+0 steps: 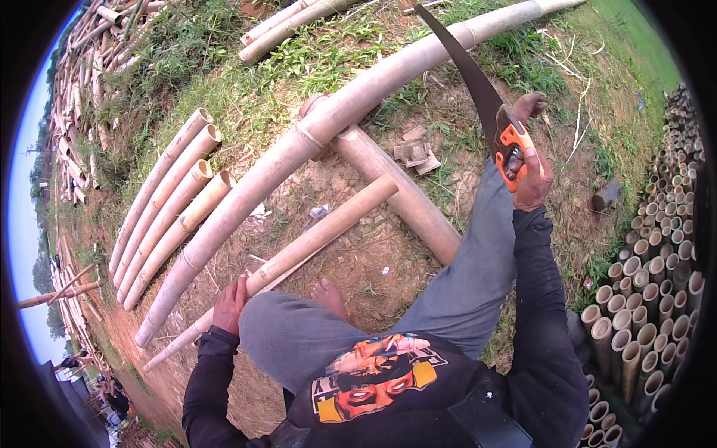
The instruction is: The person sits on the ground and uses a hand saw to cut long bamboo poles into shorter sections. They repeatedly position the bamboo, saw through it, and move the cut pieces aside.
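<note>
Open ground (579, 168) beside right hand's (533, 179) saw (474, 78)

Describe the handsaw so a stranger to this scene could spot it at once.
Find the long bamboo pole arching across the picture, then the person's right hand below its upper right stretch. That hand holds the handsaw, whose orange handle and dark, tapering blade set it apart from the pale pole behind it.
</note>
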Available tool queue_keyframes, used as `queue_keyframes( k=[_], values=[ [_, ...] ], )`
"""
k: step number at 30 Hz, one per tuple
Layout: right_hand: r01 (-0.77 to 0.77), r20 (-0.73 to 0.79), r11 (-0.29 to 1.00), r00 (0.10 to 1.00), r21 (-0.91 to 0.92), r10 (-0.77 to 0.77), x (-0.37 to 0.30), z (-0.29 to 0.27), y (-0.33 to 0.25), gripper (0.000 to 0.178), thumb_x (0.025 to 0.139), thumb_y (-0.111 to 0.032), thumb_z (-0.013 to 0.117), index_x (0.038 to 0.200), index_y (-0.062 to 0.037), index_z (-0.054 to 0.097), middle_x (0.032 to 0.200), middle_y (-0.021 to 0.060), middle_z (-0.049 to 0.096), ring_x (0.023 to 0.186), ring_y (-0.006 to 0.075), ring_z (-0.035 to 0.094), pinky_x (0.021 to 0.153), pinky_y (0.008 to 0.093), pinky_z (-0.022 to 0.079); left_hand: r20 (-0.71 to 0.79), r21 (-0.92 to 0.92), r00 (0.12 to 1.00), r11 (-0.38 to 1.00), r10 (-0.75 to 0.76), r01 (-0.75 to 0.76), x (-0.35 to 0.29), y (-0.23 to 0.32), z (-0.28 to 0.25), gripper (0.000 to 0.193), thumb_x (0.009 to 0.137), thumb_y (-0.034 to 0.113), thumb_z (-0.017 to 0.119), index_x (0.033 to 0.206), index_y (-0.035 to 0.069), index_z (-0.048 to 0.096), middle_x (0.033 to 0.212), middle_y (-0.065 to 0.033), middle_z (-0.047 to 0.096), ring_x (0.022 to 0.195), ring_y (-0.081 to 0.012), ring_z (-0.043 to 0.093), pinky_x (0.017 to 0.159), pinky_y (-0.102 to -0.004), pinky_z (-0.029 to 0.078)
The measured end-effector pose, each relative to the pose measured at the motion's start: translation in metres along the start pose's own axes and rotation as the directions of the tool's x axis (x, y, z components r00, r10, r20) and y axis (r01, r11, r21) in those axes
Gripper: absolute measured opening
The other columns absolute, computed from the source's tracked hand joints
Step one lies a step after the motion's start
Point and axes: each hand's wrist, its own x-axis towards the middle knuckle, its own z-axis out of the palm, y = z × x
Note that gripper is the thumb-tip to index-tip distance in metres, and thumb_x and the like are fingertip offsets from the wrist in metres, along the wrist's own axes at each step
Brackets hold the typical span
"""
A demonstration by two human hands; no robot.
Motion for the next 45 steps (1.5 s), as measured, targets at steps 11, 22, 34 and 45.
queue_keyframes(
  k=[11,22,34,45],
  values=[
    [-0.052,-0.147,0.998,0.987,0.031,0.056,-0.095,0.037,-0.021,0.034,0.101,-0.03,0.06,0.092,0.002,0.066,0.068,0.0051,0.059,0.058,0.0141,0.056,0.054,0.0285,0.045,-0.336,-0.015,0.941,0.999,0.044,-0.052,0.083,0.027,0.015,0.083,0.08,0.039,0.083,0.152,0.01,0.051,0.144,-0.0135,0.055,0.137,-0.0353,0.05,0.114,-0.0509,0.037],
    [-0.046,-0.142,0.998,0.989,0.049,0.053,-0.125,0.048,-0.049,0.038,0.101,-0.034,0.061,0.096,0.0039,0.066,0.072,0.007,0.06,0.059,0.0147,0.057,0.055,0.0282,0.047,0.13,-0.203,0.986,0.971,-0.101,0.126,0.31,0.044,-0.113,0.107,0.067,0.041,0.089,0.156,0.01,0.037,0.121,-0.0247,0.07,0.109,-0.0431,0.071,0.095,-0.0505,0.057],
    [-0.087,0.03,0.992,0.996,0.09,0.085,-0.16,0.102,-0.063,0.037,0.101,-0.034,0.065,0.097,0.0027,0.068,0.07,0.006,0.062,0.057,0.0135,0.058,0.053,0.0277,0.049,0.062,-0.165,0.986,0.973,-0.152,0.16,0.171,-0.068,-0.105,0.102,0.063,0.035,0.091,0.15,0.013,0.043,0.121,-0.0246,0.07,0.108,-0.0426,0.07,0.093,-0.0511,0.057],
    [-0.007,0.314,1.0,0.949,-0.013,0.01,-0.206,0.168,-0.031,0.028,0.103,-0.026,0.071,0.109,0.0009,0.068,0.079,-0.0003,0.064,0.067,0.0065,0.058,0.061,0.0233,0.048,0.147,-0.231,0.955,0.93,-0.257,0.286,0.112,-0.138,-0.049,0.096,0.061,0.027,0.09,0.144,0.013,0.045,0.124,-0.0232,0.069,0.116,-0.0442,0.067,0.099,-0.051,0.055]
  ],
)
